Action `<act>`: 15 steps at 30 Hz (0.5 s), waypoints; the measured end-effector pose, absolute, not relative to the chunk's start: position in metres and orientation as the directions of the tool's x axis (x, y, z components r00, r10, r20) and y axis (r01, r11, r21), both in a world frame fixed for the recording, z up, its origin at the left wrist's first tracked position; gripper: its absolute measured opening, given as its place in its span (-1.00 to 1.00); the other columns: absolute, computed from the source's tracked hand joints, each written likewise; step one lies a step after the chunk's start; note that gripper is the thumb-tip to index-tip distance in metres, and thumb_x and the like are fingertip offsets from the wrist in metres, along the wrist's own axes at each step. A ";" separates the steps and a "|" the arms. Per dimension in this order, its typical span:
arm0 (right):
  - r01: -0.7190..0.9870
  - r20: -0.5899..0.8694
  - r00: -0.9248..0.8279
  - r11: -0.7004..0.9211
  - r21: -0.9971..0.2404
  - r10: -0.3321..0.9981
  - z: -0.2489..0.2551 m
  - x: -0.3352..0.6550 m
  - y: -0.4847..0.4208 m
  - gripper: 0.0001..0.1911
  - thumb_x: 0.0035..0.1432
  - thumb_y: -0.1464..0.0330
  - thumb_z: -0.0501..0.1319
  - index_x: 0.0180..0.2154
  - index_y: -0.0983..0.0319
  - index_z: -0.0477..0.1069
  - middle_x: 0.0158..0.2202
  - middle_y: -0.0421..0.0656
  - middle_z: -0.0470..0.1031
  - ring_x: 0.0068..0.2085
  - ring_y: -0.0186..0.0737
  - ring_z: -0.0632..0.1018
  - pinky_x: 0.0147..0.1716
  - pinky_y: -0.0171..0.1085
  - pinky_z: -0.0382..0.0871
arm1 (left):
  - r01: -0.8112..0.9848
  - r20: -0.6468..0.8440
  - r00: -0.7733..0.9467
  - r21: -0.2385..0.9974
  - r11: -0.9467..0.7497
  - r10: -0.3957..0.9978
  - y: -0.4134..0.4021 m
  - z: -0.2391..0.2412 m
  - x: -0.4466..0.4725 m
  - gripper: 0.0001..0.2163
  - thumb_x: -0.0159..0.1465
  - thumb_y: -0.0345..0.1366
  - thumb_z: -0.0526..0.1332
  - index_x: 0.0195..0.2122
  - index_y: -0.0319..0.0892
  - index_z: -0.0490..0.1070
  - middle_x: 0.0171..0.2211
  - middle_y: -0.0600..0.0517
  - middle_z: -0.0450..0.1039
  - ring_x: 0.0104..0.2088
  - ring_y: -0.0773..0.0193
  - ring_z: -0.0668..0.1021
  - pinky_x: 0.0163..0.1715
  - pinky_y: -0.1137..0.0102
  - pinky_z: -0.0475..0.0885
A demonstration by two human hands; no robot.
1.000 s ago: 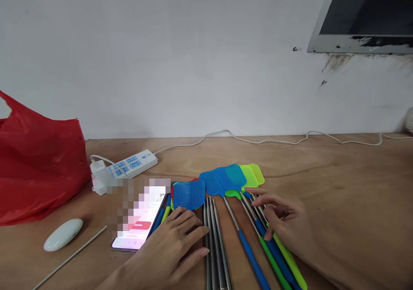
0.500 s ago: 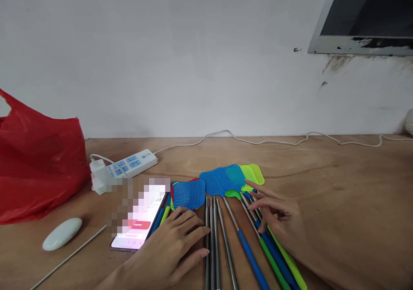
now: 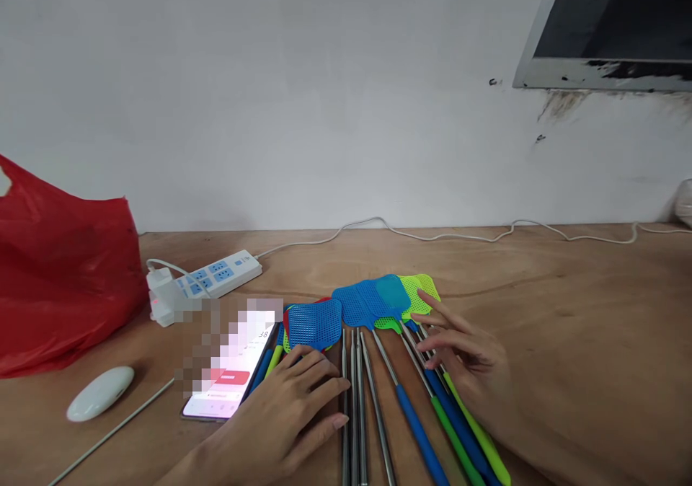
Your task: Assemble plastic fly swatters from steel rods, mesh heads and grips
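Several fly swatters lie fanned on the wooden table (image 3: 567,313), with blue mesh heads (image 3: 363,302) and green mesh heads (image 3: 417,289) and blue or green grips on thin metal rods. My right hand (image 3: 469,362) rests open on their rods, fingers stretched toward the green heads. A separate blue swatter head (image 3: 314,324) lies to the left over red and green ones. My left hand (image 3: 295,405) lies flat and open just below it, beside a bundle of bare metal rods (image 3: 354,407).
A lit phone (image 3: 232,374) lies left of my left hand. Further left are a white power strip (image 3: 205,280), a white oval mouse-like object (image 3: 100,392), a loose thin rod (image 3: 108,434) and a red plastic bag (image 3: 59,270). A white cable (image 3: 459,237) runs along the wall.
My right hand has slid forward along the swatter rods, its fingers now reaching the green heads. My left hand has stayed put.
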State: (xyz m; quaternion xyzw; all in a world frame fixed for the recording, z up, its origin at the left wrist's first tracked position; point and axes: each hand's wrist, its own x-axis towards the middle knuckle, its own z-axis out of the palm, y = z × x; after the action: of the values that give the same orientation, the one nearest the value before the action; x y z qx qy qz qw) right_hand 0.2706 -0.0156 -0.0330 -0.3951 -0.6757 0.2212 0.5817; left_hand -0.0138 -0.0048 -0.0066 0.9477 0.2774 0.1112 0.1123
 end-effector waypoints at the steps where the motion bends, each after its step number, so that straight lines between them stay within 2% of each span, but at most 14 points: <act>1: 0.286 0.599 -0.003 0.575 -0.767 0.800 -0.033 0.270 -0.017 -0.66 0.29 0.51 0.09 -0.40 0.15 0.58 0.21 -0.04 0.43 0.08 0.02 0.58 -0.65 -0.41 0.54 | 0.500 0.152 0.821 0.277 -0.821 0.551 -0.005 -0.007 -0.014 -0.78 0.46 -0.24 0.11 0.06 -0.08 0.42 -0.10 -0.03 0.50 -0.07 0.05 0.50 0.02 0.14 0.33; 3: 0.329 0.582 0.025 0.543 -0.773 0.813 -0.033 0.271 -0.019 -0.67 0.26 0.52 0.09 -0.47 0.16 0.53 0.22 -0.06 0.41 0.12 0.04 0.54 -0.74 -0.47 0.44 | 0.499 0.155 0.819 0.282 -0.820 0.552 -0.004 -0.008 -0.014 -0.78 0.45 -0.25 0.11 0.07 -0.08 0.42 -0.10 -0.03 0.50 -0.08 0.05 0.50 0.01 0.14 0.33; 5: 0.370 0.581 0.041 0.528 -0.764 0.813 -0.033 0.271 -0.019 -0.66 0.24 0.52 0.09 -0.52 0.18 0.46 0.17 -0.06 0.45 0.07 0.01 0.57 -0.77 -0.48 0.36 | 0.497 0.150 0.822 0.284 -0.820 0.549 -0.003 -0.008 -0.014 -0.77 0.45 -0.25 0.10 0.08 -0.08 0.41 -0.09 -0.03 0.50 -0.07 0.04 0.50 0.01 0.13 0.33; 7: 0.414 0.615 0.006 0.558 -0.720 0.789 -0.033 0.271 -0.017 -0.68 0.25 0.53 0.07 -0.49 0.17 0.43 0.09 -0.06 0.50 0.01 -0.04 0.59 -0.64 -0.40 0.46 | 0.495 0.150 0.823 0.282 -0.822 0.547 -0.003 -0.008 -0.014 -0.77 0.46 -0.25 0.10 0.08 -0.08 0.41 -0.09 -0.03 0.50 -0.07 0.04 0.50 0.02 0.13 0.33; 9: 0.479 0.658 -0.082 0.609 -0.632 0.748 -0.031 0.270 -0.016 -0.71 0.25 0.55 0.06 -0.39 0.15 0.46 -0.01 -0.07 0.55 -0.02 -0.07 0.57 -0.34 -0.21 0.56 | 0.491 0.164 0.823 0.279 -0.826 0.544 -0.003 -0.007 -0.014 -0.78 0.46 -0.25 0.10 0.07 -0.07 0.41 -0.10 -0.03 0.50 -0.08 0.05 0.50 0.02 0.14 0.33; 11: 0.542 0.666 -0.196 0.645 -0.538 0.720 -0.029 0.267 -0.015 -0.74 0.22 0.57 0.09 -0.28 0.14 0.46 -0.12 -0.11 0.58 -0.06 -0.06 0.54 -0.11 -0.04 0.46 | 0.485 0.179 0.823 0.275 -0.830 0.540 -0.003 -0.007 -0.014 -0.78 0.46 -0.25 0.10 0.07 -0.07 0.41 -0.11 -0.02 0.51 -0.09 0.07 0.50 0.02 0.16 0.34; 15: 0.644 0.580 -0.315 0.618 -0.451 0.751 -0.022 0.261 -0.020 -0.83 0.11 0.54 0.21 -0.29 0.15 0.44 -0.33 -0.18 0.55 -0.21 -0.08 0.48 -0.12 -0.03 0.30 | 0.482 0.182 0.826 0.265 -0.835 0.534 -0.005 -0.007 -0.014 -0.77 0.46 -0.27 0.09 0.10 -0.08 0.38 -0.11 -0.03 0.51 -0.10 0.07 0.50 0.04 0.13 0.32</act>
State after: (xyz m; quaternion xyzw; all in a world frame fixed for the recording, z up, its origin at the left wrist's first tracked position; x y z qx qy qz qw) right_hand 0.2606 -0.0202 -0.0223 -0.4316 -0.8081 0.0679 0.3950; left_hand -0.0145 -0.0051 -0.0066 0.9497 0.2675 0.1250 0.1044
